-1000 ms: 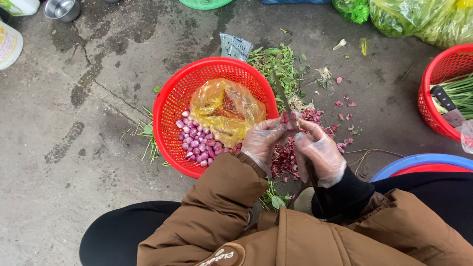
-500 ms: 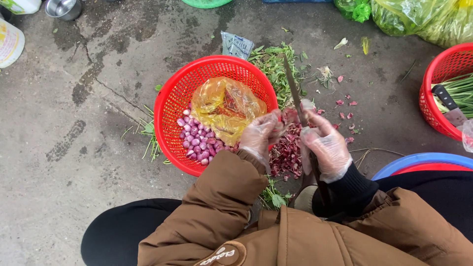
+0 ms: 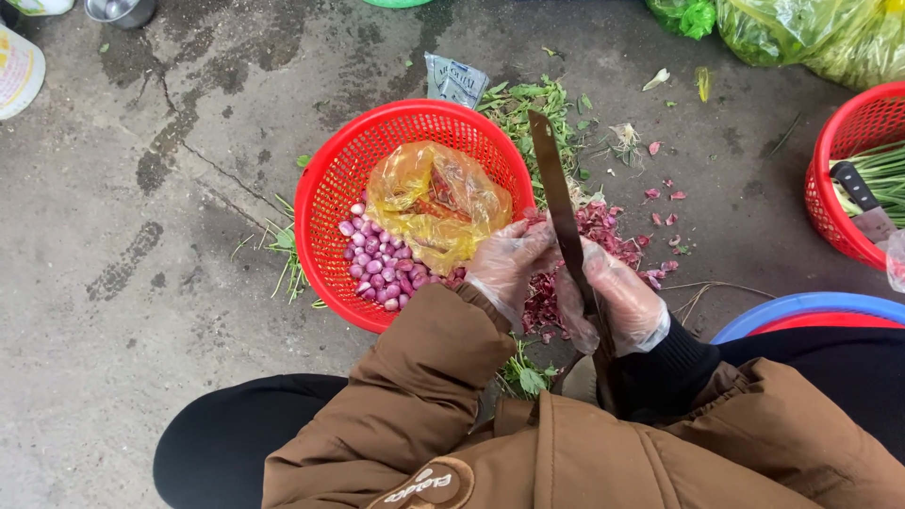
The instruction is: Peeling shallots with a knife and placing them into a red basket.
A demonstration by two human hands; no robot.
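Note:
Both my hands wear thin clear plastic gloves. My right hand (image 3: 617, 303) grips a long dark knife (image 3: 556, 193) whose blade points away from me. Close against the blade, my left hand (image 3: 509, 264) pinches something small, likely a shallot, mostly hidden by the fingers. Below the hands lies a heap of purple-red shallot skins (image 3: 603, 231) on the concrete. To the left, a red plastic basket (image 3: 325, 188) holds peeled purple shallots (image 3: 377, 269) and a crumpled yellow plastic bag (image 3: 434, 203).
Green stems and leaves (image 3: 537, 108) lie behind the basket beside a small printed packet (image 3: 454, 80). A second red basket (image 3: 844, 160) with greens and a knife stands at right. A blue-and-red basin rim (image 3: 801, 311) sits near my right knee. Green bags (image 3: 820, 33) lie top right.
The knife rose from low between my hands to blade pointing up and away. My hands stayed together over the skins.

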